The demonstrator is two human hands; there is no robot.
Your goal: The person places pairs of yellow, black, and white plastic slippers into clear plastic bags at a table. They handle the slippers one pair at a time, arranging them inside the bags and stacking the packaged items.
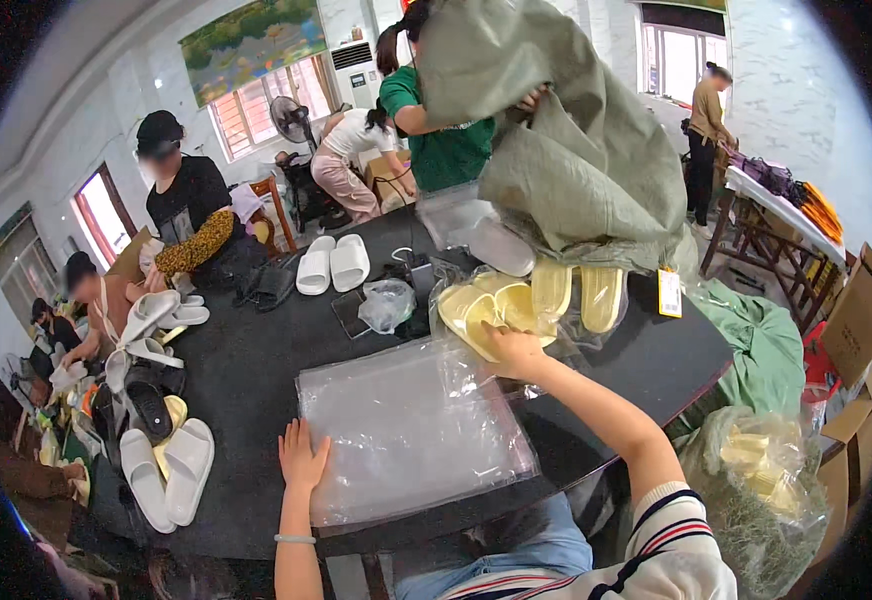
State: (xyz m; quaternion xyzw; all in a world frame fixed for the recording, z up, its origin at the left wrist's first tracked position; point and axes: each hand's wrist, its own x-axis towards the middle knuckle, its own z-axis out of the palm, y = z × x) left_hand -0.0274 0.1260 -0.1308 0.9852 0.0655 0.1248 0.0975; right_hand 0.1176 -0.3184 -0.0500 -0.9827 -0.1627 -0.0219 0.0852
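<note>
My left hand (pixel 303 455) lies flat with fingers spread at the left edge of a stack of clear plastic bags (pixel 406 430) on the black table. My right hand (pixel 513 352) reaches past the bags to a pair of pale yellow slippers (pixel 469 312). Its fingers are curled at the near slipper's edge, and their tips are partly hidden. Beside these, more yellow slippers (pixel 602 298) lie near the mouth of a large grey-green sack (pixel 586 170). Another person in a green shirt lifts this sack across the table.
White slippers (pixel 332 264) stand at the table's far side, near a crumpled clear bag (pixel 387 305) and a phone (pixel 350 314). Grey slippers (pixel 190 470) and black ones line the left. At right are a green sack (pixel 754 345), bagged yellow slippers (pixel 761 465) and cardboard boxes (pixel 849 310). Several people work around.
</note>
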